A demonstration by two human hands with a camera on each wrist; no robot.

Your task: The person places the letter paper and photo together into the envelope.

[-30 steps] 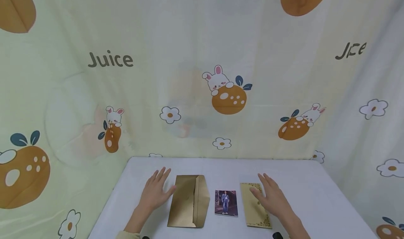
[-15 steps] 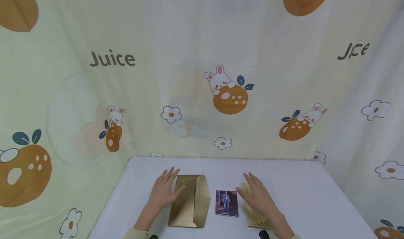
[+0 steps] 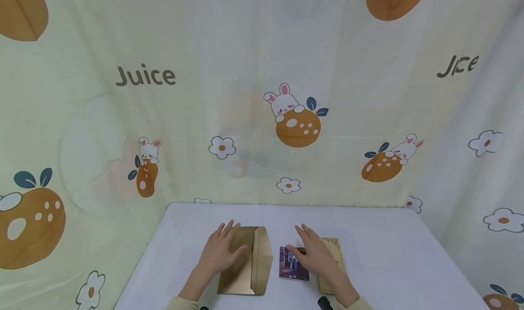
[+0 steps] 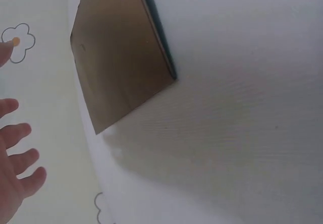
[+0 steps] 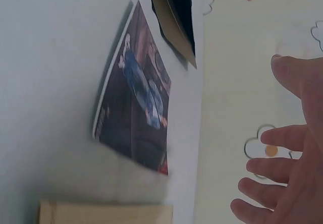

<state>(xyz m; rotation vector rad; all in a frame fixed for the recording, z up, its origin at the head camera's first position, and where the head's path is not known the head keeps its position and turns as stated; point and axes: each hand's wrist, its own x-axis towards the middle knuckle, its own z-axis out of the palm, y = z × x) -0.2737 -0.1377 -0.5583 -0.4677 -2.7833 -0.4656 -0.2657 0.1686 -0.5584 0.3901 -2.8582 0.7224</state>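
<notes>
A gold envelope [image 3: 237, 273] with its flap unfolded to the right lies on the white table. Over its left side hovers my left hand [image 3: 219, 252], fingers spread, holding nothing; the left wrist view shows the envelope [image 4: 118, 57] apart from the fingers. A stack of photos [image 3: 286, 267], the top one of a person in blue, lies right of the envelope. My right hand [image 3: 318, 256] is above the gap between the photos and a cream card with gold patterns [image 3: 335, 251], hiding part of both. In the right wrist view its fingers [image 5: 275, 169] are extended and touch nothing.
A white cloth covers the table [image 3: 393, 255]. Behind it hangs a pale curtain [image 3: 229, 96] printed with rabbits, oranges and flowers. Small dark devices, one of them a black piece [image 3: 324, 303], sit at the wrists.
Both hands have moved inward: the left to the right, over the envelope, and the right to the left, from the card toward the photos. The envelope, photos and card stay put.
</notes>
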